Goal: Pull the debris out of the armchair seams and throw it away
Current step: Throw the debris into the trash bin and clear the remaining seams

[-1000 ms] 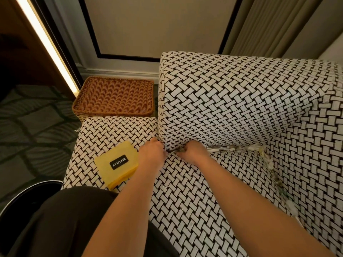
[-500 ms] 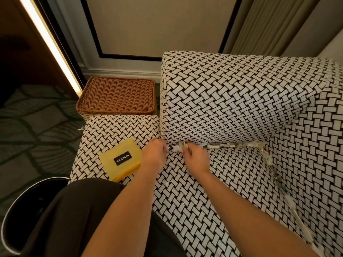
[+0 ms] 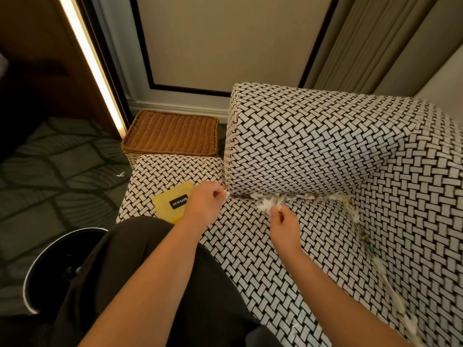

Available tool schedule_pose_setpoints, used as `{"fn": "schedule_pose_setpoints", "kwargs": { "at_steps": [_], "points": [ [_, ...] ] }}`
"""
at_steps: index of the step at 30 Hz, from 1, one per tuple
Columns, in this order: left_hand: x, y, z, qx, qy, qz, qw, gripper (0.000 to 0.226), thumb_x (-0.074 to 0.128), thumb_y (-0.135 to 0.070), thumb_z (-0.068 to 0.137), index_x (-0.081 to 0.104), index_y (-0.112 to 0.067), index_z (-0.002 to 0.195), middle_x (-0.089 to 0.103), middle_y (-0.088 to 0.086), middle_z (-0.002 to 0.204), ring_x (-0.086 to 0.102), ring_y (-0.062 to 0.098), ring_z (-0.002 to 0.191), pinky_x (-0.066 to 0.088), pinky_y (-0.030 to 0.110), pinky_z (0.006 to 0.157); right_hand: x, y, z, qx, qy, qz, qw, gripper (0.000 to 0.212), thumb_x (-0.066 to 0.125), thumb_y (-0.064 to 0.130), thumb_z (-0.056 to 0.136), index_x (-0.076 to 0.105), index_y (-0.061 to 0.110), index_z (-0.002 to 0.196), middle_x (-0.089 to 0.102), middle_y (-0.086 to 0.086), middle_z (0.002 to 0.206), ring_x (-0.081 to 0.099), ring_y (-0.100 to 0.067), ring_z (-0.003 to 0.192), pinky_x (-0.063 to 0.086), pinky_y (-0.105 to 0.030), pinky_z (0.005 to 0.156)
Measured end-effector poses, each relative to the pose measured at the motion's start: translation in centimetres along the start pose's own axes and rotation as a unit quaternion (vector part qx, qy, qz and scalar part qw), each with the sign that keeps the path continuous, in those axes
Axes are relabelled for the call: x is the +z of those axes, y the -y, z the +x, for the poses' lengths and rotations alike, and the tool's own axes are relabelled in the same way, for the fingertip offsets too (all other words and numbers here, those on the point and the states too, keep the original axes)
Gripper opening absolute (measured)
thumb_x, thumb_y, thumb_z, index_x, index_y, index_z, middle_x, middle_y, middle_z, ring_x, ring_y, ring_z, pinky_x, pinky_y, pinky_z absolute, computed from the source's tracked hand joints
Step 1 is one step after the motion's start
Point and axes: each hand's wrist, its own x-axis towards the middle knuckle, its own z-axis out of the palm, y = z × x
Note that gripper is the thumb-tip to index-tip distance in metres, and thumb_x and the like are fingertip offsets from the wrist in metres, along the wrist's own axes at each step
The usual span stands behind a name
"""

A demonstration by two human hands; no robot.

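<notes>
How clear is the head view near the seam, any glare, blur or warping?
Head view: the light strip is blown out; wide-angle warping curves the armchair edges; seam debris toward the lower right corner is smeared; the right hand pinching a tuft and left hand pinching a scrap look soft.

Black-and-white basket-weave armchair (image 3: 313, 151): matt woven cloth, slightly coarse. White shredded debris (image 3: 269, 206) in its seams: crumpled, paper-like. Brown rectangular basket (image 3: 172, 132): ribbed wicker. Yellow flat pouch (image 3: 170, 200): smooth matt cloth, black label. Round black bin (image 3: 50, 259): glossy rim. Patterned floor carpet (image 3: 50, 171): matt pile.
</notes>
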Motion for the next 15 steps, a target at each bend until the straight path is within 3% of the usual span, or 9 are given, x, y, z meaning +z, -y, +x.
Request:
{"fn": "schedule_pose_setpoints", "kwargs": {
  "at_steps": [3,7,9,11,15],
  "points": [
    [-0.9,0.4,-0.7,0.004,0.004,0.014,1.0,0.018,0.052,-0.014,0.093,0.07,-0.009,0.092,0.067,0.002,0.103,0.061,0.018,0.095,0.045,0.025,0.08,0.0,0.4,-0.3,-0.026,-0.006,-0.038,0.999,0.016,0.044,0.016,0.096,0.052,0.017,0.082,0.051,-0.004,0.077,0.04,-0.009,0.058,0.032,-0.015,0.047],
    [-1.1,0.5,-1.2,0.003,0.022,0.023,0.999,0.019,0.052,-0.017,0.093,0.07,-0.011,0.098,0.064,0.004,0.112,0.058,0.016,0.1,0.045,0.027,0.086,-0.2,-0.5,-0.6,-0.064,-0.033,-0.155,0.985,0.022,0.044,0.019,0.096,0.056,0.008,0.083,0.04,-0.002,0.104,0.038,-0.011,0.096,0.04,-0.012,0.075],
    [-1.1,0.3,-1.5,0.004,0.038,0.035,0.999,0.021,0.052,-0.017,0.094,0.069,-0.006,0.096,0.065,0.008,0.109,0.059,0.021,0.099,0.046,0.03,0.087,-0.5,-1.4,-0.2,-0.068,-0.05,-0.176,0.981,0.026,0.044,0.02,0.096,0.062,0.002,0.099,0.036,-0.004,0.124,0.034,-0.012,0.113,0.044,-0.026,0.096],
    [-1.1,0.0,-1.9,0.002,0.048,0.042,0.998,0.023,0.051,-0.017,0.094,0.068,-0.003,0.093,0.066,0.012,0.106,0.06,0.025,0.098,0.047,0.034,0.087,-0.6,-2.3,0.6,-0.063,-0.056,-0.239,0.967,0.031,0.044,0.022,0.096,0.062,0.001,0.11,0.031,-0.007,0.141,0.029,-0.018,0.129,0.039,-0.036,0.105],
    [-0.8,-0.1,-2.0,-0.011,0.056,0.044,0.997,0.022,0.052,-0.018,0.094,0.068,-0.003,0.094,0.064,0.007,0.107,0.059,0.023,0.099,0.045,0.029,0.082,-1.0,-2.2,2.6,-0.061,-0.061,-0.338,0.937,0.028,0.046,0.022,0.096,0.058,0.007,0.116,0.028,-0.011,0.149,0.025,-0.026,0.137,0.029,-0.036,0.111]
  ]
}}
